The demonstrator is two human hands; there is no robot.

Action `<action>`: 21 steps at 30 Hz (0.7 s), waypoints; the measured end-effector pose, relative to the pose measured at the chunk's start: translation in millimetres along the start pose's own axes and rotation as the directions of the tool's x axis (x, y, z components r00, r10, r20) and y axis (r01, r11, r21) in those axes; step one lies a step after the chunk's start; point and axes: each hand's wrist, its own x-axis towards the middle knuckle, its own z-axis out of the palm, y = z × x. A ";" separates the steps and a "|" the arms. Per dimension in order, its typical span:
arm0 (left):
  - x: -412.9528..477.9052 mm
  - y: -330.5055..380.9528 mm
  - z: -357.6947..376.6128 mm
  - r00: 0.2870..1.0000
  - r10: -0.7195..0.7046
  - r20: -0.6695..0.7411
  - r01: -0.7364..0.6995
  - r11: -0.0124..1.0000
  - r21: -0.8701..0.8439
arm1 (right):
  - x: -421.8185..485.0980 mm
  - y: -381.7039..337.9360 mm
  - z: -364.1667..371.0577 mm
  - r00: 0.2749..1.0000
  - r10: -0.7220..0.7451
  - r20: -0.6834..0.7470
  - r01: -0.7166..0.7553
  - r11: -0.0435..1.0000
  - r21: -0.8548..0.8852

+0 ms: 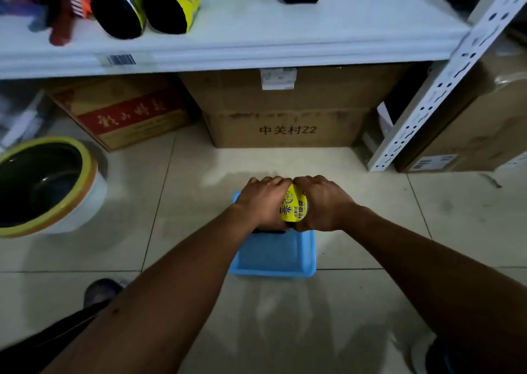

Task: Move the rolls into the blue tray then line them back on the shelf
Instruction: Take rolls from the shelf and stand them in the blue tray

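Cardboard box (288, 108) behind blue tray (275, 255)

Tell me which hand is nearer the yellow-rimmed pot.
Left. The left hand holds the yellow roll on the side facing the pot; the right hand holds its far side.

Yellow-wrapped roll (293, 207); blue tray (275, 255); white shelf (256, 28).

Black print "中关村Z2" on front of middle cardboard box (288, 130), blue characters "垃圾袋" on yellow roll (293, 207), barcode sticker (121, 59) on shelf (256, 45) edge with digits unreadable, white brush characters on red-banded box (125, 114) illegible, white label (278, 78) blurred.
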 end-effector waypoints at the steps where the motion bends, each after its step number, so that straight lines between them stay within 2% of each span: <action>1: 5.6 -1.6 11.7 1.000 -0.007 0.015 0.007 1.000 -0.010 | 3.0 4.7 9.5 1.000 0.009 0.005 -0.009 1.000 0.003; 11: 33.6 -34.7 73.6 0.983 -0.107 0.148 0.096 0.992 0.077 | 16.7 35.3 67.8 0.996 0.091 -0.013 -0.091 0.996 0.001; 17: 44.8 -37.9 87.1 0.959 -0.133 0.251 0.102 0.986 0.133 | 22.3 37.2 87.2 0.996 0.086 0.020 -0.084 0.994 -0.064; 21: 47.6 -35.4 91.4 0.951 -0.163 0.263 0.121 0.978 0.168 | 23.8 40.3 91.1 0.996 0.088 0.027 -0.083 0.987 -0.138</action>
